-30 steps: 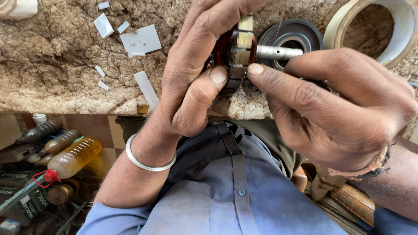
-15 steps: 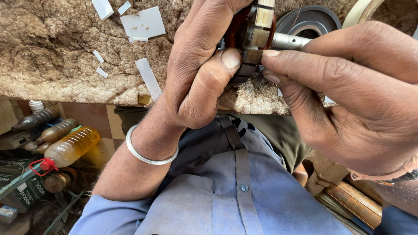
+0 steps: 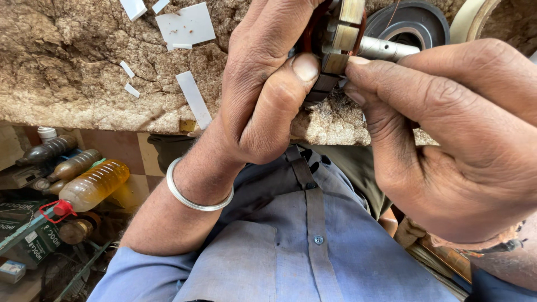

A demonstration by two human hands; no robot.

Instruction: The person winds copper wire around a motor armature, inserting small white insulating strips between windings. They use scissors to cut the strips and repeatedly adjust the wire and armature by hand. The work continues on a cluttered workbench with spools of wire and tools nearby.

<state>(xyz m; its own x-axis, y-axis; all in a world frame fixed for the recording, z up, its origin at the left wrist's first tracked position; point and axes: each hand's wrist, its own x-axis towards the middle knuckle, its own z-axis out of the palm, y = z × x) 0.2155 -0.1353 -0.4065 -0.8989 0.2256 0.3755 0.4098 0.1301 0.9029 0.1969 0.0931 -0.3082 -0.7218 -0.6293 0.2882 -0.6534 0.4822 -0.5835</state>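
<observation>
Nearest to us, we are looking down past a blue shirt (image 3: 291, 251) at our own two hands, held just above the near edge of the rough, pitted table (image 3: 72, 72). Our left hand (image 3: 268, 95), with a metal bangle (image 3: 193, 198) on its wrist, is wrapping around a motor rotor (image 3: 341, 28), thumb pressing on its slotted side, so this hand is clenching the rotor firmly. Our right hand (image 3: 447, 140) is coming in from the right, its thumb and forefinger pinching at the rotor's lower edge; whether they are gripping something small there we cannot tell. The rotor is sitting up and between the two hands, and its steel shaft (image 3: 386, 49) is pointing out to the right, passing over the right fingers. Both hands are touching it, the left holding more of it. Beyond, a dark round wheel (image 3: 414, 22) and a roll of tape (image 3: 470, 19) are crowding the right side, while white paper scraps (image 3: 187, 25) are lying on the more open left. Down at the left, bottles (image 3: 92, 184) are lying below the table.
</observation>
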